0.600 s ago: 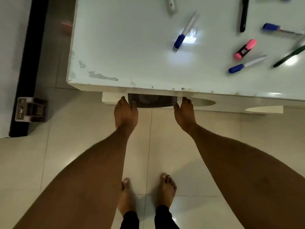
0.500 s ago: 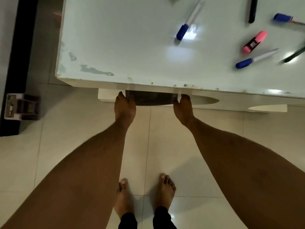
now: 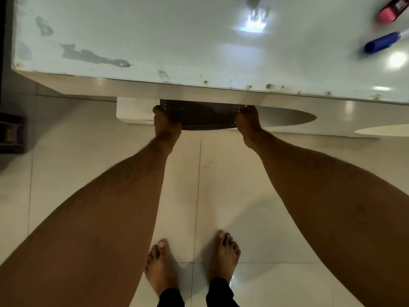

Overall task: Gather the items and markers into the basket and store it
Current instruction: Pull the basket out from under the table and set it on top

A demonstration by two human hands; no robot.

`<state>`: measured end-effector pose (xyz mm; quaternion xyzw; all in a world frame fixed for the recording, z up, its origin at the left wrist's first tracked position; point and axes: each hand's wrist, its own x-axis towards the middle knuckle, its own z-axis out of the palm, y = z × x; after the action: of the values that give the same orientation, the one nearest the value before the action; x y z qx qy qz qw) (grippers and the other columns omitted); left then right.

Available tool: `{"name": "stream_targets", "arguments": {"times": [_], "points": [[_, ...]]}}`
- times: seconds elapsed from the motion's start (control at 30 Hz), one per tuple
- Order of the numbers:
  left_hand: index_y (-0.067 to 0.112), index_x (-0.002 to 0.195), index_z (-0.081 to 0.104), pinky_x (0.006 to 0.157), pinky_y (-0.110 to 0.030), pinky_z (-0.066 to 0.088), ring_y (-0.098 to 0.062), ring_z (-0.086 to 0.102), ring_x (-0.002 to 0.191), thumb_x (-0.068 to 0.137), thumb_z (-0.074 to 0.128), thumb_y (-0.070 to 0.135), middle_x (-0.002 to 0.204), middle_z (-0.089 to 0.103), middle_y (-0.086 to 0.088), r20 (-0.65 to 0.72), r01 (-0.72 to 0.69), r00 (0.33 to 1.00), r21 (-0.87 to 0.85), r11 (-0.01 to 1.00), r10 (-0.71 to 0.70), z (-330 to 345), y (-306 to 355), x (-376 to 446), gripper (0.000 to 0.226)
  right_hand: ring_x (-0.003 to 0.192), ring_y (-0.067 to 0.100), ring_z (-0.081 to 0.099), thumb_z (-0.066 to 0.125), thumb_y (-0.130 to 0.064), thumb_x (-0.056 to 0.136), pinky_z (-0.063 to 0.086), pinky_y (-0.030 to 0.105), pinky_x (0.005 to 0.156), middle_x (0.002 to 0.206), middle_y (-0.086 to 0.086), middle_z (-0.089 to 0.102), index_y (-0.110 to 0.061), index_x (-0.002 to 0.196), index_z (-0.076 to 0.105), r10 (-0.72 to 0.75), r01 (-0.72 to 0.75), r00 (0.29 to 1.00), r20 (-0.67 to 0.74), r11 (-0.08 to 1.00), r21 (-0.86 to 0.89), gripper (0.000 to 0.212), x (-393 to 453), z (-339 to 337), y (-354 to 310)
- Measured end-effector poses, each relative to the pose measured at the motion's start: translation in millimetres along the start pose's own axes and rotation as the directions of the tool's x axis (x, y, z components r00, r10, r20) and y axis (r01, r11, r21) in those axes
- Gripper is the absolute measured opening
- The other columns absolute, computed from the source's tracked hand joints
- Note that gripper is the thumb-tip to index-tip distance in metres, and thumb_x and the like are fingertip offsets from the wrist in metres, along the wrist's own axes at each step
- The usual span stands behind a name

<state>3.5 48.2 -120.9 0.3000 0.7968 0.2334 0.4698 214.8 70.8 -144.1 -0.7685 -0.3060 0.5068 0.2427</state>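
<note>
A: Basket: where is it placed, and how is it held?

B: The dark perforated basket is seen on a low shelf beneath the surface, tucked under the near edge, with only its near wall showing. It is gripped at both ends: the left hand is curled round its left corner, the right hand round its right corner, so both are clamped on it and kept apart by the basket's width.

A: Why would such a hold be chosen?

B: A two-ended grip is judged to keep the basket level while it is slid out. Whether anything is already inside cannot be told, since the overhang hides the interior.

A: What is left on top?

B: A pink highlighter and a blue-capped marker are seen near the right edge, well apart from the basket. Gathering is therefore judged not yet done.

A: What room is offered for moving?

B: Open floor is seen between the shelf and the bare feet, so a pull toward the body appears unobstructed. The overhanging near edge lies close above the basket's rim, so a lift is probably best delayed until that edge has been cleared.
</note>
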Motion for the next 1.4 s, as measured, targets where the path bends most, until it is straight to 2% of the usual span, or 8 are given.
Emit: {"name": "stream_targets", "arguments": {"times": [0.17,0.3,0.47,0.6,0.73,0.83,0.93,1.4], "points": [[0.001,0.127,0.036,0.088,-0.039,0.052,-0.026,0.053,0.105,0.092,0.055,0.009,0.127,0.053,-0.018,-0.04,0.006,0.999,0.029,1.0,-0.004,-4.7,-2.9,-14.8,0.04,0.104,0.019,0.051,0.062,-0.022,0.1,0.05,0.024,0.073,0.128,0.005,0.043,-0.013,0.143,0.044,-0.034,0.033,0.999,0.0,0.986,-0.166,0.048,-18.7,-6.0,8.7],[0.004,0.129,0.034,0.085,-0.031,0.045,-0.021,0.05,0.104,0.096,0.056,0.016,0.126,0.05,-0.013,-0.03,0.054,0.998,-0.004,0.999,-0.054,-13.3,-6.8,-37.0,0.041,0.108,0.033,0.064,0.067,-0.04,0.074,0.063,0.047,0.081,0.127,0.011,0.059,-0.025,0.141,0.049,-0.031,0.032,0.999,0.007,0.987,-0.156,0.07,-45.1,-15.1,20.9],[0.004,0.126,0.035,0.062,-0.02,0.047,-0.018,0.052,0.095,0.097,0.055,0.018,0.118,0.053,-0.011,-0.049,0.085,0.995,0.018,0.996,-0.084,-27.0,-23.8,-73.1,0.038,0.11,0.037,0.065,0.072,-0.025,0.084,0.065,0.05,0.077,0.131,0.013,0.06,-0.021,0.143,0.049,-0.014,0.014,1.0,0.001,0.984,-0.179,0.063,-82.5,-25.5,31.9],[0.004,0.126,0.036,0.071,-0.029,0.048,-0.023,0.054,0.098,0.095,0.06,0.021,0.122,0.054,-0.015,-0.08,0.132,0.988,0.028,0.991,-0.129,-40.4,-40.8,-108.8,0.044,0.109,0.036,0.066,0.072,-0.022,0.09,0.065,0.041,0.077,0.13,0.014,0.061,-0.019,0.144,0.049,-0.006,0.006,1.0,0.001,0.981,-0.195,0.059,-115.1,-27.5,43.8],[0.008,0.117,0.035,0.058,-0.02,0.044,-0.024,0.054,0.097,0.093,0.063,0.019,0.119,0.053,-0.014,-0.103,0.165,0.981,-0.003,0.986,-0.165,-61.9,-56.2,-148.5,0.038,0.111,0.035,0.064,0.071,-0.019,0.093,0.064,0.049,0.087,0.132,0.015,0.06,-0.017,0.146,0.047,0.012,-0.009,1.0,0.012,0.975,-0.22,0.057,-155.1,-28.6,52.6],[0.009,0.114,0.037,0.074,-0.037,0.054,-0.03,0.056,0.101,0.09,0.063,0.011,0.118,0.053,-0.014,-0.125,0.215,0.969,0.002,0.977,-0.213,-84.4,-73.0,-180.1,0.036,0.11,0.034,0.065,0.069,-0.018,0.095,0.063,0.049,0.089,0.13,0.015,0.061,-0.016,0.145,0.047,0.027,-0.021,0.999,0.028,0.978,-0.207,0.054,-193.3,-26.3,56.3],[0.014,0.107,0.035,0.087,-0.052,0.057,-0.039,0.058,0.105,0.088,0.061,0.01,0.12,0.054,-0.019,-0.159,0.299,0.942,-0.001,0.954,-0.295,-108.5,-91.9,-212.4,0.032,0.104,0.033,0.068,0.072,-0.017,0.092,0.064,0.047,0.086,0.124,0.015,0.064,-0.015,0.141,0.05,0.027,-0.014,0.998,0.057,0.976,-0.218,0.053,-232.5,-19.5,61.3],[0.007,0.116,0.041,0.089,-0.06,0.055,-0.048,0.059,0.105,0.084,0.069,0.004,0.118,0.057,-0.025,-0.51,0.408,0.714,-0.254,0.877,-0.48,-244.4,-122.0,-328.1,0.043,0.086,0.023,0.072,0.084,-0.025,0.082,0.067,0.035,0.071,0.109,0.012,0.067,-0.038,0.128,0.054,-0.129,0.22,0.936,0.328,0.941,-0.258,0.057,-361.4,66.9,27.9]]}}
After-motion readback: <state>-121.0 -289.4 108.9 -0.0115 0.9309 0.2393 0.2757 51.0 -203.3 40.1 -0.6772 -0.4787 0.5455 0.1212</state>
